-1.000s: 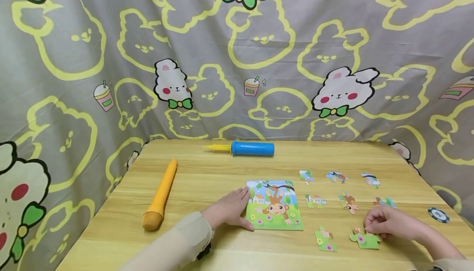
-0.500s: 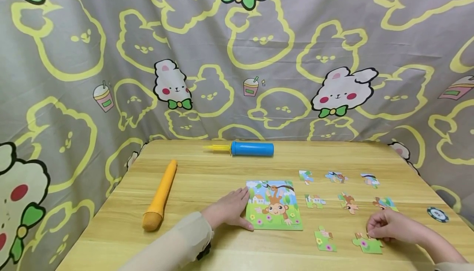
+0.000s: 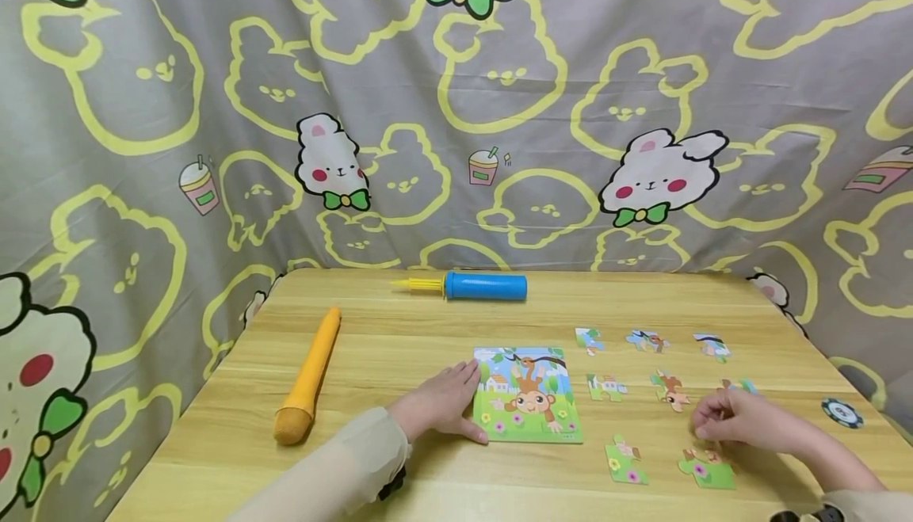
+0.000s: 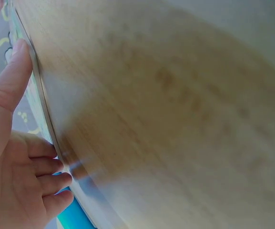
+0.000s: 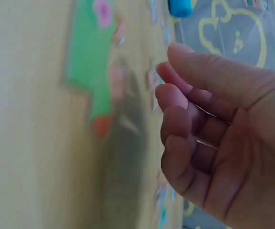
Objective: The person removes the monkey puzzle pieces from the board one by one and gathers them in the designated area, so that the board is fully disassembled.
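Observation:
My left hand (image 3: 444, 401) lies with its fingers along the left edge of a square puzzle picture (image 3: 529, 394) of a hanging monkey. In the left wrist view, the thumb and fingers of that hand (image 4: 13, 157) reach the edge of the surface. My right hand (image 3: 735, 417) hovers just behind a green puzzle piece with a pink flower (image 3: 706, 470). Its fingers are loosely curled with nothing between them, as the right wrist view shows (image 5: 213, 129). Partly hidden behind it is a brown and blue piece (image 3: 745, 386). A monkey-face piece (image 3: 670, 391) lies to its left.
Several more loose pieces lie in rows, among them a house piece (image 3: 608, 387) and a green corner piece (image 3: 625, 462). A poker chip (image 3: 842, 413) lies far right. An orange microphone-shaped object (image 3: 308, 379) and a blue hand pump (image 3: 488, 286) lie left and back.
The flower piece shifted slightly right and toward me, then my right hand let go of it and moved up and left. My left hand has stayed put.

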A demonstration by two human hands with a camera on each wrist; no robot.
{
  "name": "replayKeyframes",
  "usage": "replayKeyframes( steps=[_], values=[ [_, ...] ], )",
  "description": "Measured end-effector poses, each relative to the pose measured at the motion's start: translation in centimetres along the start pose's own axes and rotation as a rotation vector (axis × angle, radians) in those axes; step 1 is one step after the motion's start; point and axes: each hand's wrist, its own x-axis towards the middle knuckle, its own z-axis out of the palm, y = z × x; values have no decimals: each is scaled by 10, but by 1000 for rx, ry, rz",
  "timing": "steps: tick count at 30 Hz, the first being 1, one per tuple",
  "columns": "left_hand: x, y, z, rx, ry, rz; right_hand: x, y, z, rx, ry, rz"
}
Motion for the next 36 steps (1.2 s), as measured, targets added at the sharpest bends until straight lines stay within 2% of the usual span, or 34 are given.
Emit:
replayKeyframes(
  steps=[8, 13, 17, 23, 31, 36],
  values=[
    [1, 0, 1, 5, -5, 0, 43, -35, 14, -206, 118, -10],
    [1, 0, 1, -2, -6, -3, 72, -47, 32, -264, 147, -62],
    [2, 0, 1, 0, -7, -3, 92, -55, 49, -261, 133, -81],
    [2, 0, 1, -7, -6, -5, 112, -60, 70, -220, 76, -104],
    [1, 0, 0, -22, -4, -4, 124, -59, 84, -269, 32, -82],
    [0, 0, 0, -24, 0, -3, 128, -61, 89, -315, 35, -87]
  ],
)
